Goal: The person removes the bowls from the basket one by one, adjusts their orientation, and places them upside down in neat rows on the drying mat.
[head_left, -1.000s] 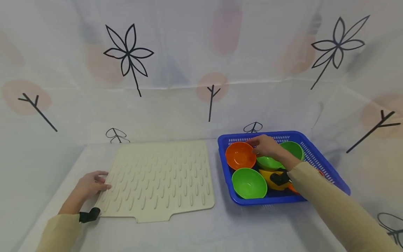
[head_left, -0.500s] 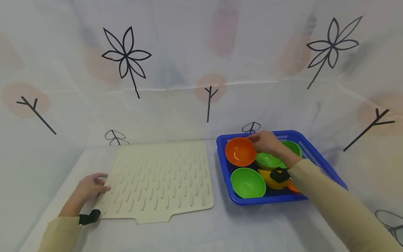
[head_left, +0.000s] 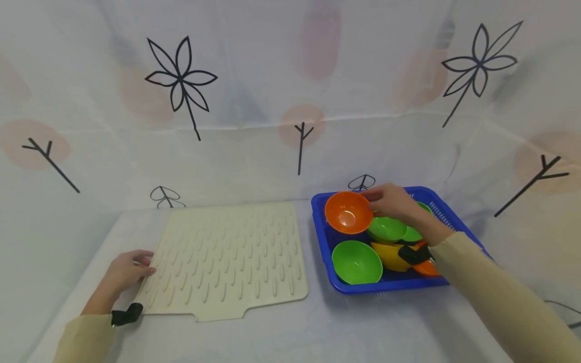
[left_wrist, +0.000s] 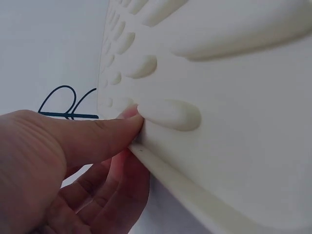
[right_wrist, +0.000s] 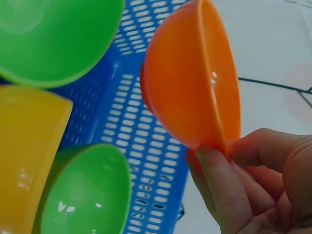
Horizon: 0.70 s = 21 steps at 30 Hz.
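Note:
My right hand [head_left: 394,202] pinches the rim of an orange bowl [head_left: 348,213] between thumb and fingers. That bowl is raised over the left back part of a blue basket [head_left: 320,252], as the right wrist view also shows. At the left, my left hand [head_left: 128,272] pinches the left edge of a cream drying mat [head_left: 227,257] with raised ridges, thumb on top and fingers beneath in the left wrist view. Still in the basket are a green bowl [head_left: 357,262] at the front, more green bowls [head_left: 387,229] behind and a yellow bowl [head_left: 390,256].
Another orange piece [head_left: 426,267] lies at the basket's right front, partly under the right wrist. White cloth [head_left: 272,333] covers the table. A patterned cloth backdrop [head_left: 254,151] rises right behind the mat and basket.
My right hand has taken the orange bowl by its rim and lifted it, tilting it a little. The left hand stays at the mat's edge.

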Motion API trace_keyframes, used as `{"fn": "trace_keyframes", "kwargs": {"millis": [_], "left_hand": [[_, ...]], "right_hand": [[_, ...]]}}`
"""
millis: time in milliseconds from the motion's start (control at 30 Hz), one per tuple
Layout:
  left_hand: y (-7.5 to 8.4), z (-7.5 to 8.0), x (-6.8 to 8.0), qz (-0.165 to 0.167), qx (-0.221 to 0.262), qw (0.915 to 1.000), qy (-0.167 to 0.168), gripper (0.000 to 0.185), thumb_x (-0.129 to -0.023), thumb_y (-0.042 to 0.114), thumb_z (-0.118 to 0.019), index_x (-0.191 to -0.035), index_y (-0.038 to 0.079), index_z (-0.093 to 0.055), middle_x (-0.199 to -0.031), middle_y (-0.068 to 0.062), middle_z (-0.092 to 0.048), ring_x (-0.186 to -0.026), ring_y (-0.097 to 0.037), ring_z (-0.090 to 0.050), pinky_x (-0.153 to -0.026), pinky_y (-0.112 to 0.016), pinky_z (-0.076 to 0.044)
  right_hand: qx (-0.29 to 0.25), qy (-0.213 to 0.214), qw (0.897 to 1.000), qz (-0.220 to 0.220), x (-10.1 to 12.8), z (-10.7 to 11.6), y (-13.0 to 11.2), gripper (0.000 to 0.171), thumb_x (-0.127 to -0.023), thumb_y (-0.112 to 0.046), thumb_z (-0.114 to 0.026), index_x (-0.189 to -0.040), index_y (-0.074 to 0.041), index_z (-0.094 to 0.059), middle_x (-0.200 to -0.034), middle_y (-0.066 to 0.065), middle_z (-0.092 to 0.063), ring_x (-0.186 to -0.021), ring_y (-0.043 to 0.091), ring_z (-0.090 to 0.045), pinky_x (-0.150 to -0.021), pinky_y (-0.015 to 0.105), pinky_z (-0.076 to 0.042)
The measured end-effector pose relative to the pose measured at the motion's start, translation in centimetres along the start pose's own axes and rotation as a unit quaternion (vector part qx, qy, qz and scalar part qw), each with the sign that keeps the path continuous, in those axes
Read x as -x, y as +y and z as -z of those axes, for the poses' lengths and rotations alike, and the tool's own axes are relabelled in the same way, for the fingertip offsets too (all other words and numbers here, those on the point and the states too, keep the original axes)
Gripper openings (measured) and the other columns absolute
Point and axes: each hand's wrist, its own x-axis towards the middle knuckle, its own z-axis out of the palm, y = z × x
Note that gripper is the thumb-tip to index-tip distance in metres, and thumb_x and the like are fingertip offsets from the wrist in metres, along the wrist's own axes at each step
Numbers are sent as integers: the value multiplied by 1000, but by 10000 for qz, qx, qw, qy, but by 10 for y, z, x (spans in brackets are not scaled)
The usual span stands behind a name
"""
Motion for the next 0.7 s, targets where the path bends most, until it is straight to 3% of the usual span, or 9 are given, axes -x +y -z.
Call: {"fn": "trace_keyframes", "kwargs": {"millis": [300,533,700], "left_hand": [[6,-1,4,73,-72,9998,161,59,-88,12,-74,-137,-10,-47,-121,-30,-57,-106,-42,-59,-75,-43,-54],[13,-9,9,-766,-302,9937,758,51,-92,19,-70,-133,-7,-54,-122,-30,-59,-110,-46,-58,-82,-55,-53],[36,-19,22,-1357,318,9853,986,48,-94,20,-70,-134,-2,-56,-123,-26,-62,-111,-43,-60,-89,-55,-52]], "right_hand": [[-294,53,9995,30,22,-1,-12,51,-97,-16,-63,-145,-2,-50,-139,22,-55,-115,37,-62,-88,43,-56],[-276,68,9996,25,37,-5,-17,51,-96,-21,-65,-144,-8,-53,-137,18,-58,-107,30,-66,-84,40,-58],[-442,19,9990,97,47,-14,-19,49,-96,-19,-64,-143,-7,-54,-134,17,-61,-109,30,-66,-86,42,-58]]}}
